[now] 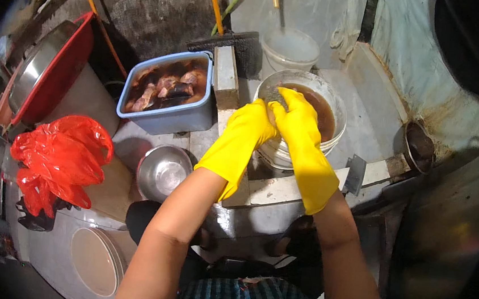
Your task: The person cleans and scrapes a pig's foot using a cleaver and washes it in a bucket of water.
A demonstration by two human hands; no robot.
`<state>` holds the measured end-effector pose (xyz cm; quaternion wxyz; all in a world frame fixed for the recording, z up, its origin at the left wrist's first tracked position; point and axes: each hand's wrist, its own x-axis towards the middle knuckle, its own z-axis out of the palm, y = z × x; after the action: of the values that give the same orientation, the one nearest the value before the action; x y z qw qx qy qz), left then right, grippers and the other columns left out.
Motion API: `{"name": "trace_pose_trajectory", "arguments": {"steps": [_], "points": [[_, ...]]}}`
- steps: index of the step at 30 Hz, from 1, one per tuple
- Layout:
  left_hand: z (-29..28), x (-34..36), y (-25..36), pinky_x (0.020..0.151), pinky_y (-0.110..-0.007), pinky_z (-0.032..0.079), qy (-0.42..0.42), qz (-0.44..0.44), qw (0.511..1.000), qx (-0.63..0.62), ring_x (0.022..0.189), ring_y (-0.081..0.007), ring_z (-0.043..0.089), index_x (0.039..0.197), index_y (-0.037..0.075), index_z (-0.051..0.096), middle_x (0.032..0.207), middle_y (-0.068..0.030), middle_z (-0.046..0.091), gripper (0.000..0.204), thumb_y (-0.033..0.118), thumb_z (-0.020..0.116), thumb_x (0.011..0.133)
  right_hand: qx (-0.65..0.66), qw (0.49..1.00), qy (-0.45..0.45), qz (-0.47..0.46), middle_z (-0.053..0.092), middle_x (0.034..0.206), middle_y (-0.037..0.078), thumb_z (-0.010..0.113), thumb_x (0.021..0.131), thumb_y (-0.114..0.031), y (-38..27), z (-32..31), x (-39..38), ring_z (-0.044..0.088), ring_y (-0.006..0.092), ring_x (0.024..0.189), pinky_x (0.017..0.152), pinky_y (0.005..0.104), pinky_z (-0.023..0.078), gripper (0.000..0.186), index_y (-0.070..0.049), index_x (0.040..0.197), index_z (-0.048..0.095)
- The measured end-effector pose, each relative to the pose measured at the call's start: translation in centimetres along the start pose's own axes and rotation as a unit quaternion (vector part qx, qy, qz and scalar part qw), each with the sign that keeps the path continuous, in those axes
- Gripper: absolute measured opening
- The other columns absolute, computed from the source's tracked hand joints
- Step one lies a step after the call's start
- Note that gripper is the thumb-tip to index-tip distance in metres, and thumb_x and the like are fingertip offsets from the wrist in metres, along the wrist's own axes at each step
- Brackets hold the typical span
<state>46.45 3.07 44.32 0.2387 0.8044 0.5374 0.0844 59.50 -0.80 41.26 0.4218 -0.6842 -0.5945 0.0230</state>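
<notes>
First, far left, I log one red plastic basin [73, 58] with a wide silvery metal bowl [42, 61] in it. Next, one crumpled red plastic bag [62, 157]; below it, one pale round bucket [93, 262].

Then one light-blue rectangular plastic tub [168, 117], holding brown liquid and dark-pink chunks [168, 83], meat by their look. Just below the tub, one small shiny steel bowl [152, 164].

Centre: left hand [251, 125], in a yellow rubber glove, fingers bent inward; its exact grip I cannot tell. Between the hands, above the liquid, one rough grey-green piece [272, 97], mostly covered. One round white plastic bucket [338, 110], part-filled with murky brown liquid [324, 120], lies directly beneath. Right hand [296, 117], gloved alike, fingers reaching across the piece; how tightly it closes, I cannot tell.

Handling note: I would steady with the left, work the right in short strokes, and hold both inside the rim to catch drips; wet rubber probably slips.

Rightward: one flat grey metal plate [355, 175] and one brown-stained round pot [420, 145].
</notes>
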Motion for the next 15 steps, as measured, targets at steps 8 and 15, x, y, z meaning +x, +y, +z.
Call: {"name": "trace_pose_trajectory", "arguments": {"steps": [8,15], "points": [[1.1,1.3,1.1,0.1,-0.049,0.052,-0.015,0.028,0.999,0.014,0.116,-0.0445,0.065,0.122,-0.002,0.065,0.12,-0.0293,0.069,0.065,0.042,0.076,0.075,-0.157,0.986,0.025,0.055,0.068,0.122,0.021,0.068,0.09,-0.031,5.0,1.3,4.3,0.063,0.0419,0.117,0.101,0.0488,0.05,0.043,-0.009,0.127,0.068],[0.3,0.4,-0.5,0.102,-0.047,0.052,-0.006,0.014,1.0,-0.006,0.12,-0.04,0.065,0.128,-0.001,0.063,0.127,-0.0266,0.067,0.06,0.043,0.068,0.087,-0.022,0.999,0.003,0.028,0.069,0.127,0.019,0.071,0.09,-0.028,0.5,0.3,-0.3,0.062,0.0394,0.123,0.108,0.0441,0.047,0.042,-0.009,0.127,0.07]]}}
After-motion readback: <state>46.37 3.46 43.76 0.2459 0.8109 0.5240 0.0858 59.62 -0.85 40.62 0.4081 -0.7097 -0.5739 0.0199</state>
